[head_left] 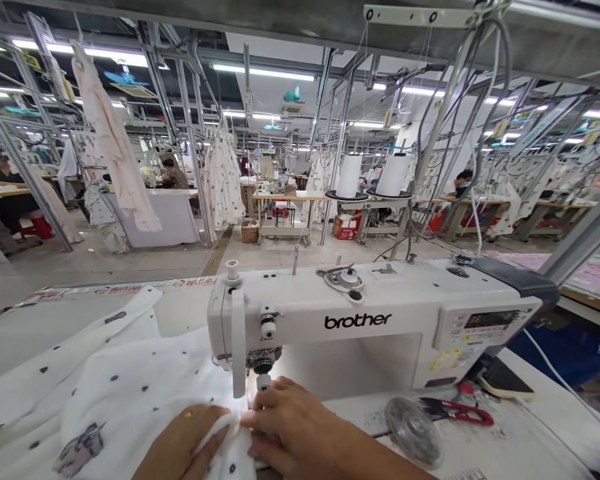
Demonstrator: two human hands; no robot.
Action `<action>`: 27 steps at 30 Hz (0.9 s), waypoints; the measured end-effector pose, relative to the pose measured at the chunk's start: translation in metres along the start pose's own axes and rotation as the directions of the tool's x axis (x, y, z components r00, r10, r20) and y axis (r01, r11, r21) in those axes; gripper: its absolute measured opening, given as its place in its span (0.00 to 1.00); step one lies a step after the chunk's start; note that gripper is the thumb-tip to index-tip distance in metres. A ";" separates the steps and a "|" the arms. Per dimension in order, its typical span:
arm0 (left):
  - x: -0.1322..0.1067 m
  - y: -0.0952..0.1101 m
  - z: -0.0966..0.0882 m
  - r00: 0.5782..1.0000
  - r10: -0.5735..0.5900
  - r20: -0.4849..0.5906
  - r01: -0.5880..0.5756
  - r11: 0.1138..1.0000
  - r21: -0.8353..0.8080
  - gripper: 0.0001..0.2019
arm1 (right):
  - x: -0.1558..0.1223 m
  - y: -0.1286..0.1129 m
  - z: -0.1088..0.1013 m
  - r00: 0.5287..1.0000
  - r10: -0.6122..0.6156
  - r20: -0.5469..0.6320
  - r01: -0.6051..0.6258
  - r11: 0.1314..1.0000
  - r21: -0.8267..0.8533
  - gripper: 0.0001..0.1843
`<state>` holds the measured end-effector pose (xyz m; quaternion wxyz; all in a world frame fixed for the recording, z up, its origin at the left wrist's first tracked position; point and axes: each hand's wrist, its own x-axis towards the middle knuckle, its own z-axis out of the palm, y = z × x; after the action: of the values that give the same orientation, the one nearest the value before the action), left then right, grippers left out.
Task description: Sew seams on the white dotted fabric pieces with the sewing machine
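Note:
A white fabric piece with dark dots and a flower print (125,380) spreads over the left of the table and runs under the head of a white sewing machine (300,313). Just left of the needle area, my left hand (187,440), with a ring on one finger, pinches a fold of this fabric. My right hand (300,427) has its fingers closed on the fabric edge right by the presser foot, close to the left fingertips. The needle itself is hidden behind the white thread-lever guard (238,343) and my fingers.
Red-handled thread snips (460,411), a clear round dish (413,431) and a dark phone-like device (505,378) lie to the right of the machine. Two white thread cones (349,176) stand on a rack behind. Hanging garments (225,173) and people at other tables fill the background.

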<state>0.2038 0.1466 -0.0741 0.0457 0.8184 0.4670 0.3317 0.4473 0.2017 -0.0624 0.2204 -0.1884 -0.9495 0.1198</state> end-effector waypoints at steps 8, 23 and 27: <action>0.006 0.007 0.002 0.965 -0.174 0.198 0.217 0.950 -0.225 0.22 | 0.005 -0.010 0.000 0.992 0.002 0.126 0.031 0.964 -0.266 0.12; 0.000 -0.008 0.006 0.950 0.313 0.002 -0.313 0.950 -0.001 0.07 | 0.001 0.006 0.001 0.947 -0.303 0.104 0.320 0.921 -0.224 0.14; 0.002 -0.011 0.009 0.901 0.425 0.086 -0.434 0.887 0.156 0.11 | -0.002 0.008 0.006 0.954 -0.284 0.095 0.296 0.944 -0.148 0.15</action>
<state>0.2014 0.1562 -0.0845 -0.0879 0.9102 0.2998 0.2719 0.4481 0.2075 -0.0710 0.1854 -0.0591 -0.9808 0.0160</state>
